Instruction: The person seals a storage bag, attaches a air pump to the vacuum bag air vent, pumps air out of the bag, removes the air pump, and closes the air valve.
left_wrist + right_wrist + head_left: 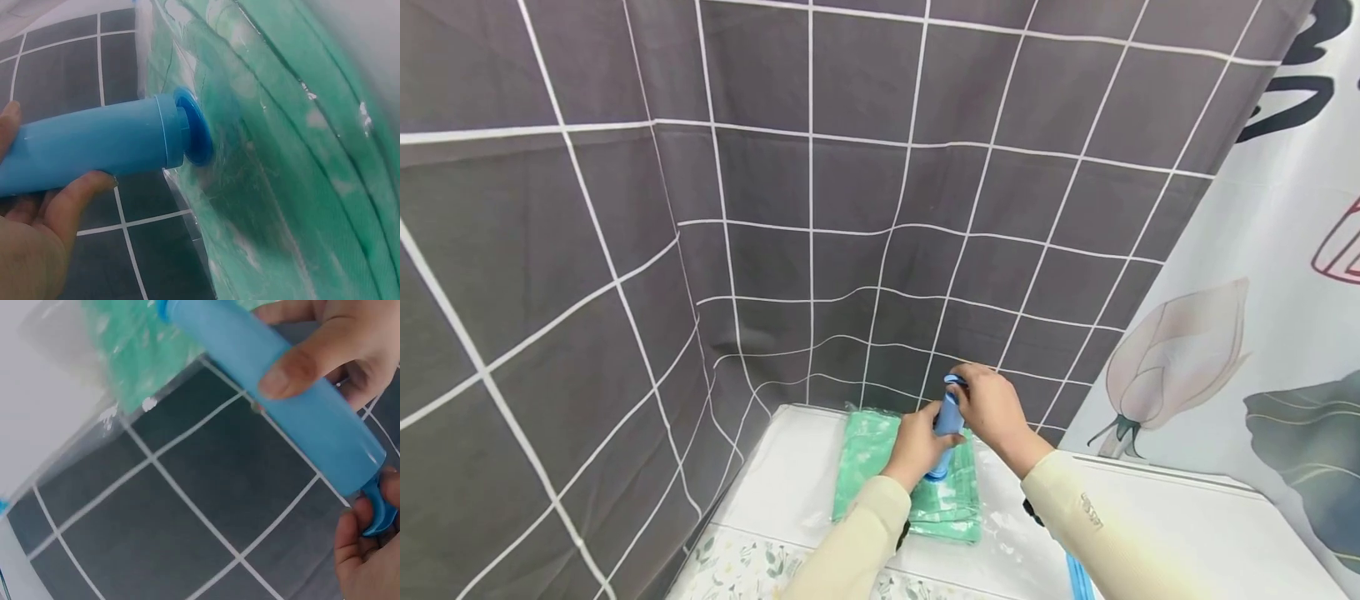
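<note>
A blue hand pump point(950, 419) stands nearly upright on a clear plastic vacuum bag point(943, 527) with folded green cloth inside. My left hand point(916, 443) grips the pump's barrel point(94, 147), thumb on one side and fingers on the other. Its lower end meets a round blue valve point(199, 128) on the bag. My right hand point(996, 408) holds the ring-shaped handle point(379, 509) at the pump's top, fingers hooked round it. The handle sits close to the barrel's end in the right wrist view.
Under the bag lies a white surface point(775, 475) with a leaf-patterned strip point(737, 567) in front. A dark grey curtain point(850, 192) with white grid lines hangs behind and to the left. Something bright blue point(1078, 575) lies beside my right sleeve.
</note>
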Tool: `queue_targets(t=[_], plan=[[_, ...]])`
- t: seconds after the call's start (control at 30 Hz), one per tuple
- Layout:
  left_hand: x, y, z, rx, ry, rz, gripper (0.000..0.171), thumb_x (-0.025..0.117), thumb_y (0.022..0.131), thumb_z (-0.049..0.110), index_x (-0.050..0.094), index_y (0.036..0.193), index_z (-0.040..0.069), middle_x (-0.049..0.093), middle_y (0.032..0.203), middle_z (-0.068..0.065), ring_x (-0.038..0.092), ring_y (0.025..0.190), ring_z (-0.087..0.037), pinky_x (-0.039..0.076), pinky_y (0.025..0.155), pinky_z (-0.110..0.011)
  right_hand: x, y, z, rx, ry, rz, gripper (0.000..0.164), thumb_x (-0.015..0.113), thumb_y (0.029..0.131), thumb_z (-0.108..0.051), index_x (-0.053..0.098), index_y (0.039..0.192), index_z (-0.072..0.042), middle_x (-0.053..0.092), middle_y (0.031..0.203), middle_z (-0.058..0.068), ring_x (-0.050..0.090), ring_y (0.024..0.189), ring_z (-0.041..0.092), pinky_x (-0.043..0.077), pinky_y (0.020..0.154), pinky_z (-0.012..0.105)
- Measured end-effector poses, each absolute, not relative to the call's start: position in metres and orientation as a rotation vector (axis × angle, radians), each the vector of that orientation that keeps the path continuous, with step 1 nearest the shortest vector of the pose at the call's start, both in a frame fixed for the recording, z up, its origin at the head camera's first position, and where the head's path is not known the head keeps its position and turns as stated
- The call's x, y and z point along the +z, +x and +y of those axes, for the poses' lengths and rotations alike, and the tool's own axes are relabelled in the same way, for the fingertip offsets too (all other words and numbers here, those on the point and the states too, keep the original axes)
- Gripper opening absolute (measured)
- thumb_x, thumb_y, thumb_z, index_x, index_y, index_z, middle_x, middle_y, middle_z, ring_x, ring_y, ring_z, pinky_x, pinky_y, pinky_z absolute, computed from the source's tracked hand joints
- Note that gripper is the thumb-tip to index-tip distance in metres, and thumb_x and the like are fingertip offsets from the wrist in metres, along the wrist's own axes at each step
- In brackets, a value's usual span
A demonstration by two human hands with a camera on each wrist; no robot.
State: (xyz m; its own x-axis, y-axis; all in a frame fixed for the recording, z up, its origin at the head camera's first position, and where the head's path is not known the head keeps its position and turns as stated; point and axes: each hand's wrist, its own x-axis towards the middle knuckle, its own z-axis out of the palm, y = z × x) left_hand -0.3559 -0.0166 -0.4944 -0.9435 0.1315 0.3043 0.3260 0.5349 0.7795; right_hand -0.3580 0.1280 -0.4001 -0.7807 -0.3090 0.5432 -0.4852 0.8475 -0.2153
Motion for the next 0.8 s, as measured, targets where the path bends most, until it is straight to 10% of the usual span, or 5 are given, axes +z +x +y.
queue_targets(t=[0.8], plan=[[-0.493, -0.356, -0.014, -1.375, -0.366, -2.581, 0.059, 0.092, 0.097, 0.03, 0.07, 0.148, 0.008, 0.083, 0.136, -0.017, 0.083, 0.118, -0.035, 0.071, 0.098, -0.051, -0.272, -0.353, 0.14, 0.627, 0.54, -2.457, 0.026, 0.064, 0.117, -0.014, 0.072, 0.132, 0.005, 0.075, 0.123, 0.025, 0.07, 0.099, 0.038, 0.061, 0.09, 0.057]])
